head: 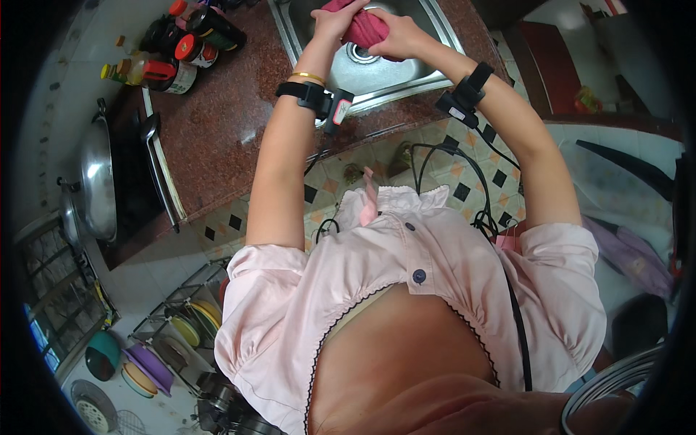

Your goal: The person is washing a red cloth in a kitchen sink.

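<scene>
A dark pink cloth (365, 31) is bunched up over the stainless steel sink (343, 76). My left hand (336, 20) grips it from one side, and my right hand (401, 37) grips it from the other. Part of the cloth is cut off by the picture's top edge. Below the cloth the sink's drain (360, 53) is partly visible. Each forearm carries a black strap with a small device, and a gold bangle (309, 76) circles my left wrist.
Left of the sink, several bottles and jars (190, 49) crowd the reddish-brown countertop (217, 136). A metal wok (98, 179) and a ladle (155, 147) lie farther left, by the black cooktop (130, 163). Black cables (484, 185) hang near my right side. A dish rack (185, 304) stands lower left.
</scene>
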The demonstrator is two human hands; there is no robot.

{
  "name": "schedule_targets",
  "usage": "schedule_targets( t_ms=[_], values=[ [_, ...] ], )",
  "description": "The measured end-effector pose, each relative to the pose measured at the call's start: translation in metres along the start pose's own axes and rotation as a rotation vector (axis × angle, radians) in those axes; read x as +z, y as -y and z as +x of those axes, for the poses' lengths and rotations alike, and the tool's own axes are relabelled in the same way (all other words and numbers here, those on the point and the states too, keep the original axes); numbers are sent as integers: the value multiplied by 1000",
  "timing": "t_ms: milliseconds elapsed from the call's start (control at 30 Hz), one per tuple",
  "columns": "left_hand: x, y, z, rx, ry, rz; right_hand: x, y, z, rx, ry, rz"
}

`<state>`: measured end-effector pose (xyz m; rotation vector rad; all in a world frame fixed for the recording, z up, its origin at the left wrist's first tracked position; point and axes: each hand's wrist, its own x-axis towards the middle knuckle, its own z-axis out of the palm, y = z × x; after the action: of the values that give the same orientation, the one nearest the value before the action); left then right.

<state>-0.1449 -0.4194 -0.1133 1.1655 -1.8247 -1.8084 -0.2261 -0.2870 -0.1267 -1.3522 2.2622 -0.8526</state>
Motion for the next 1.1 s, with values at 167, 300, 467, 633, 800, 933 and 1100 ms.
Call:
schedule_targets(
  t_ms=[167, 300, 467, 633, 800, 933, 1100],
  values=[
    [-41, 10, -12, 160, 197, -164, -16, -12, 3, 174, 339, 930],
    [-22, -9, -38, 832, 118, 135, -43, -39, -8, 299, 513, 1306],
    [-42, -36, -29, 1326, 333, 557, -63, -7, -5, 410, 1114, 1607],
    [-34, -46, -26, 1157, 469, 815, -69, 4, -4, 510, 702, 1179],
    [-28, -44, -12, 984, 263, 1194, -80, 48, 6, 297, 771, 368],
    [-21, -50, -14, 958, 208, 1320, -67, 38, 12, 199, 593, 338],
    [-8, -43, -6, 871, 207, 1398, -41, 16, 22, 305, 311, 171]
  ],
)
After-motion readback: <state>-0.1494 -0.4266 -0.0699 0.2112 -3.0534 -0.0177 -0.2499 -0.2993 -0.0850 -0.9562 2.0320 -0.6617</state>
